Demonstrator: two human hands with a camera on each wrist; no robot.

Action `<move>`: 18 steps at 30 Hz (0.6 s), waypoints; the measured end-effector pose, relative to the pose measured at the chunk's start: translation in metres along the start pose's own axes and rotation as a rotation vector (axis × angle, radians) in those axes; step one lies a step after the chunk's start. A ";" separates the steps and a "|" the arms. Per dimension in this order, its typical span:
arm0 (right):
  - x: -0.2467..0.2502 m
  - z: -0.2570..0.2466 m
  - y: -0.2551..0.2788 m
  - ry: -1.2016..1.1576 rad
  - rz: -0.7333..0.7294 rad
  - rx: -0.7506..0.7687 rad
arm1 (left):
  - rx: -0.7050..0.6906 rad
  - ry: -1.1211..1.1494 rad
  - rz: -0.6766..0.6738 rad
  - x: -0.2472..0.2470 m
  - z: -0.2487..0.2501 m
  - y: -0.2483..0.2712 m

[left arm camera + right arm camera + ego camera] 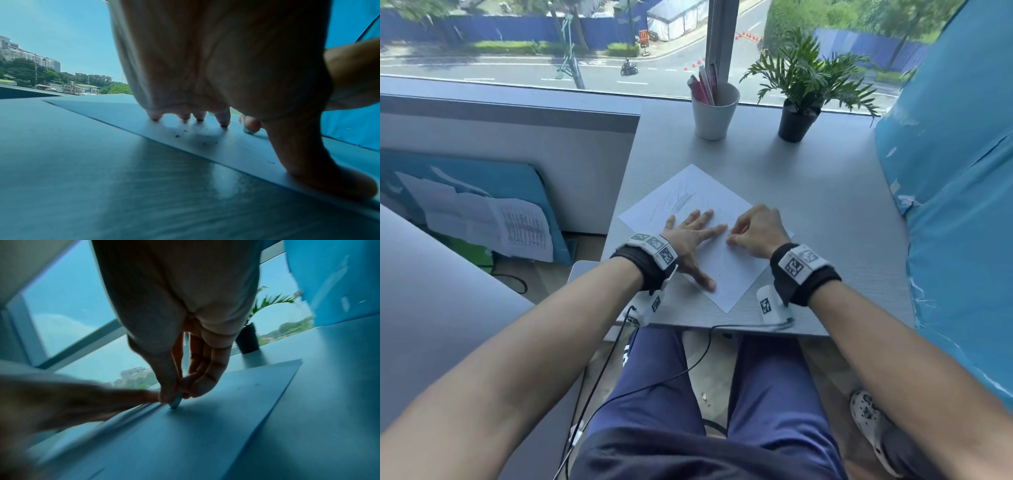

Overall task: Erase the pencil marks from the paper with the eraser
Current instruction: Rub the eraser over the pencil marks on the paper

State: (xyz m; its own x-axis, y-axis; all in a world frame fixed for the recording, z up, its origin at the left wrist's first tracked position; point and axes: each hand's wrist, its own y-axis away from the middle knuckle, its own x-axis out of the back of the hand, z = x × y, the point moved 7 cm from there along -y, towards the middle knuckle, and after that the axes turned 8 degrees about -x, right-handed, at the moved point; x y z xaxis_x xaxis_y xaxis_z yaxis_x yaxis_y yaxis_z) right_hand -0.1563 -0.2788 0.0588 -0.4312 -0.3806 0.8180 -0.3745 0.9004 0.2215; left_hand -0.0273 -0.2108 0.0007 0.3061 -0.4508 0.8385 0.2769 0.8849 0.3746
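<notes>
A seated person leans over a grey wood-grain desk (825, 205) by a window, working on a white sheet of paper (726, 274) that lies skewed, one corner toward the glass. From above, the left hand (693, 240) lies flat on the sheet, fingers straight and spread, thumb reaching back toward the near edge. The right hand (758, 231) is curled just beside the left index fingertip, but the head view hides what it holds. The right wrist camera supplies that: thumb and fingers (205, 378) clamped on a small pale blue-grey eraser (176, 401), its lower tip touching the paper; the picture is blurred. The left wrist view shows four fingertips (223, 120) pressed down on the sheet with dark crumbs scattered on the paper in front of them, and the eraser (249, 129) beyond, pinched against the page. Only the head view shows the grey pencil scribbles (681, 200), on the far part of the sheet, ahead of the left fingers and apart from the eraser. Farther back stand a white cup of pens (714, 114) and a small green plant in a black pot (799, 120); a blue-wrapped panel (962, 171) flanks the desk on the right.
</notes>
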 end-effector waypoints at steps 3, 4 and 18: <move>-0.025 -0.010 0.033 0.011 -0.144 0.064 | -0.007 -0.022 -0.016 -0.002 -0.003 -0.002; -0.023 -0.011 0.033 0.008 -0.155 0.068 | -0.008 -0.031 -0.022 -0.003 -0.003 -0.002; -0.009 -0.009 0.009 0.023 -0.081 -0.057 | -0.010 -0.040 -0.052 -0.002 -0.002 -0.002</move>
State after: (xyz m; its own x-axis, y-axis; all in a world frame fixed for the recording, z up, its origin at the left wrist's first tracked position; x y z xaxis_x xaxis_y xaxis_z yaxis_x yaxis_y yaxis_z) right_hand -0.1485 -0.2649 0.0578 -0.3821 -0.4486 0.8079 -0.3597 0.8775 0.3172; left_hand -0.0266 -0.2119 -0.0021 0.2548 -0.4906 0.8333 0.3001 0.8593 0.4142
